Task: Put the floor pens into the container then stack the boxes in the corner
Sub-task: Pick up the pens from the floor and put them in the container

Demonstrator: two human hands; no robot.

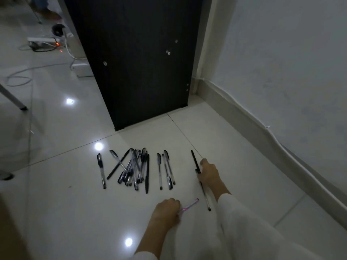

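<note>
Several black and clear pens (134, 168) lie in a loose pile on the white tiled floor, with a single pen (101, 170) to the left and three pens (166, 169) side by side to the right. My right hand (209, 172) is closed around black pens (196, 165) that stick out in front and behind it. My left hand (166, 210) grips a pink pen (188, 206) just above the floor, nearer to me. No container or boxes are in view.
A tall black cabinet (139, 59) stands right behind the pens. The white wall (281, 62) and its baseboard (262, 128) run along the right. A power strip (44, 41) with cables, a white box (82, 69) and a chair leg (13, 99) sit at the left.
</note>
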